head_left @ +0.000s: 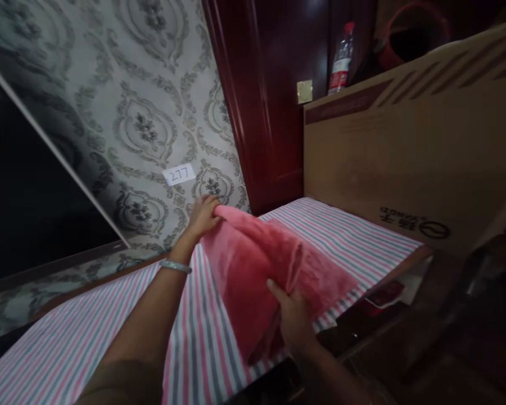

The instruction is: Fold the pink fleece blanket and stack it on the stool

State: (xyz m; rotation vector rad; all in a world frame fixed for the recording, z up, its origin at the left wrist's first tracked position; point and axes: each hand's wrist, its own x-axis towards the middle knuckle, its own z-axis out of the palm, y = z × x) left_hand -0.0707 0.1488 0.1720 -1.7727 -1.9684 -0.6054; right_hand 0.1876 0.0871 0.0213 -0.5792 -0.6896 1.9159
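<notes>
A pinkish-red towel point(248, 264) is bunched and partly folded over the striped cloth point(202, 337) that covers the table. Its upper left corner is pinched in my left hand point(204, 216), lifted near the wall, with a bracelet on that wrist. My right hand point(294, 318) grips the towel's near edge, thumb on top and the other fingers hidden beneath. Between the hands the fabric sags in loose folds. On the right, a flatter part of the towel lies against the striped cloth.
A large cardboard box point(396, 146) stands along the right side, with a plastic bottle point(341, 62) behind its top edge. A dark screen point(37, 180) is on the left. Patterned wallpaper bears a paper label point(179, 174) reading 277. Behind stands a dark red panel point(274, 101).
</notes>
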